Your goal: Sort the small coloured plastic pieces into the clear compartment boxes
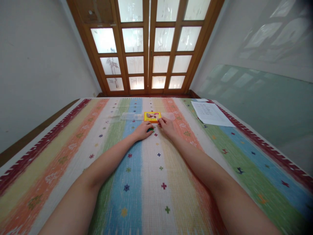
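Note:
My left hand (pixel 143 131) rests on the cloth just below a yellow box (pixel 152 116) with a picture on its front. Its fingers curl around a small green and blue object (pixel 150 129), mostly covered by the hand. At the lower right corner of the box is my right hand (pixel 166 126), with thumb and fingertips pressed together. Whether those fingertips grip something small or only touch the box is too small to tell. Behind the right hand, a clear plastic container (pixel 169 116) lies beside the box.
More clear plastic containers (pixel 127 116) lie in a row left of the box. A striped, patterned cloth (pixel 156 163) covers the table. Printed sheets of paper (pixel 211 113) lie at the far right. Beyond the table are wood-framed glass doors (pixel 149 55), with white walls on both sides.

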A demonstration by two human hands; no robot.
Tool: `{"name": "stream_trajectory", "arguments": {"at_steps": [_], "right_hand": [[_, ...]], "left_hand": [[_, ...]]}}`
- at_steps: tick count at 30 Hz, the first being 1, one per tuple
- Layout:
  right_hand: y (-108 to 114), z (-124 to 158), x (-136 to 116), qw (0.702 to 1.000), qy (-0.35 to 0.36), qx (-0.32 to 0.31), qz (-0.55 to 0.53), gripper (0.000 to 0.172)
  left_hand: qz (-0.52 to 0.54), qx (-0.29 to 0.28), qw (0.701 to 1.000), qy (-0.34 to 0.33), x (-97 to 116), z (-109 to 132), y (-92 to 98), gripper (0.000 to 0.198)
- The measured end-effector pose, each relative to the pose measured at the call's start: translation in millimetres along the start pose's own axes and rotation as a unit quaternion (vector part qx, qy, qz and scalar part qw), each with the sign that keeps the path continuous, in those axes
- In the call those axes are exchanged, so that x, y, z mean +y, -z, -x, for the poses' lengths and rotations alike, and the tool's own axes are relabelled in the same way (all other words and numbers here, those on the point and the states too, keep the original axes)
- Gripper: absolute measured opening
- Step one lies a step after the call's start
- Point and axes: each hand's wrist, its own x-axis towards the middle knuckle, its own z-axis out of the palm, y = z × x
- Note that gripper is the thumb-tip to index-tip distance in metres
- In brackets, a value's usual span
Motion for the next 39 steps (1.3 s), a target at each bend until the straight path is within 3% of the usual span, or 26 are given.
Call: {"name": "stream_trajectory", "arguments": {"at_steps": [5, 22, 28, 33, 39], "right_hand": [[-0.3, -0.7, 0.8, 1.0, 0.004, 0.002, 0.01, 0.037], [-0.9, -1.0, 3.3, 1.0, 0.016, 0.0, 0.004, 0.037], [-1.2, -1.6, 4.2, 1.0, 0.017, 0.001, 0.002, 0.037], [0.2, 1.0, 1.4, 0.999, 0.021, -0.001, 0.026, 0.037], [0.4, 10.9, -13.1, 0.987, 0.09, -0.008, 0.13, 0.036]], "left_hand": [[0.0, 0.01, 1.0, 0.015, 1.0, -1.5, -0.7, 0.02], [0.008, -0.014, 0.999, -0.029, 6.8, 1.5, 3.8, 0.021], [0.017, 0.024, 0.999, -0.017, 7.1, 3.4, 4.3, 0.023], [0.001, 0.107, 0.993, 0.057, -5.8, 5.0, 19.8, 0.022], [-0.057, 0.225, 0.947, 0.224, -53.2, 35.6, 68.3, 0.024]]}}
